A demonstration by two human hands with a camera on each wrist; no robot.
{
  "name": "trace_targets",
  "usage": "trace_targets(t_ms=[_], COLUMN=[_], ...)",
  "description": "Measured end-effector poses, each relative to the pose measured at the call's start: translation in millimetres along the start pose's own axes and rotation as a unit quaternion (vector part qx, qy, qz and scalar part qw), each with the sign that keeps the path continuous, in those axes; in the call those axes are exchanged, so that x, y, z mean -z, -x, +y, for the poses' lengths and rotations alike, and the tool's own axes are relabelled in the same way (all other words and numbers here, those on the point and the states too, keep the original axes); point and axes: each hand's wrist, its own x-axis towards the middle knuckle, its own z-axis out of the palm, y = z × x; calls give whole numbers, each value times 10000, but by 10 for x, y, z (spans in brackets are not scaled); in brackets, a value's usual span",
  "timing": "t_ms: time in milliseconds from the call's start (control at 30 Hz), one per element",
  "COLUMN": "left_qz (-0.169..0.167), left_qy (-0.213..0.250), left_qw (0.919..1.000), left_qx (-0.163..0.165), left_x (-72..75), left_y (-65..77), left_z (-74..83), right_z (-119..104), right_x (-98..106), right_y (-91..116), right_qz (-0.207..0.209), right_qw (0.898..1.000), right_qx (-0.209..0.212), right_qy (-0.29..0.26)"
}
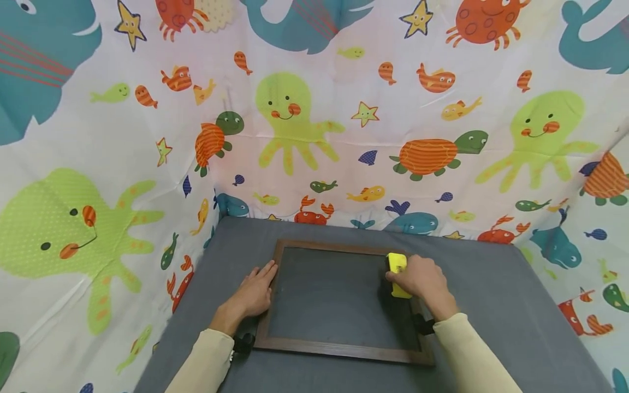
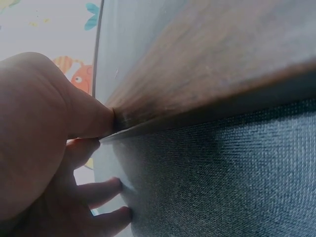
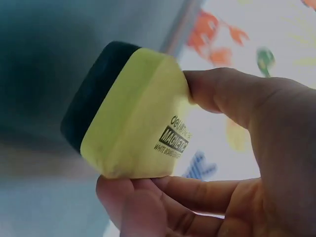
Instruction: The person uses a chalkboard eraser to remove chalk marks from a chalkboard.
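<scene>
A dark board with a brown wooden frame lies flat on the grey cloth. My right hand grips a yellow whiteboard eraser between thumb and fingers, above the board's right side. Its black pad faces the board; whether they touch, I cannot tell. At the board's left edge is my left hand. The left thumb touches the frame's edge, while the other fingers reach down beside it toward the cloth.
Grey cloth covers the table around the board. Behind and on both sides hangs a white curtain printed with sea animals. Both wrists wear dark bands, the left band close to the frame's lower left corner.
</scene>
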Motion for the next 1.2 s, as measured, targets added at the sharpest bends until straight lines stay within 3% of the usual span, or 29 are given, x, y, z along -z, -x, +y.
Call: trace_targets(t_ms=[133, 233, 333, 500, 833, 1200], left_qz=[116, 130, 102, 69, 78, 71], left_qy=[79, 109, 80, 84, 74, 51], left_qw=[9999, 9998, 9999, 9999, 9999, 9999], left_qx=[30, 57, 53, 63, 105, 117], left_x=[17, 18, 10, 37, 67, 77], left_y=[4, 10, 5, -4, 29, -12], left_z=[-27, -48, -64, -74, -149, -204], right_z=[254, 503, 775, 1084, 1167, 1144], right_x=[326, 455, 454, 280, 14, -15], right_y=[-26, -5, 38, 64, 23, -52], right_qz=[151, 71, -106, -454, -797, -745], right_qw=[9997, 9994, 9984, 9951, 9900, 9903], right_qx=[-152, -338, -553, -878, -1161, -1174], right_qy=[81, 89, 60, -37, -93, 6])
